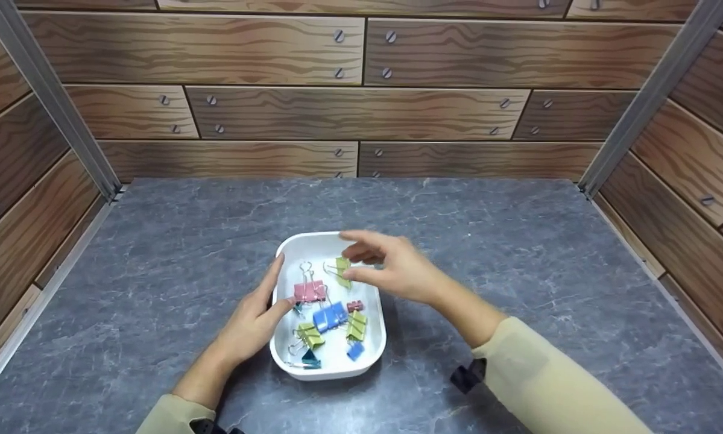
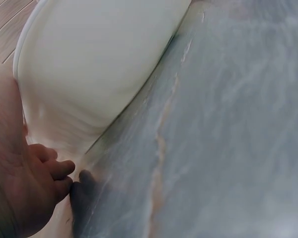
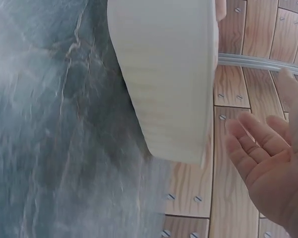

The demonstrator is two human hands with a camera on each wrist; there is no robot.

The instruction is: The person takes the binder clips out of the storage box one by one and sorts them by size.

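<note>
A white tray stands on the table with several binder clips in it. My left hand holds its left side, thumb over the rim and fingers along the outer wall. Over the far right part of the tray hovers my right hand, fingers spread loosely and holding nothing. Closest to it lies a yellow-green binder clip. Nearer me are a large pink clip, a large blue clip, a small red clip, two more yellow-green clips, a small blue clip and teal clips.
The grey marbled tabletop surrounds the tray. Wood-patterned panels rise behind and at both sides, with metal posts at the back corners. Dark wrist straps sit by my sleeves.
</note>
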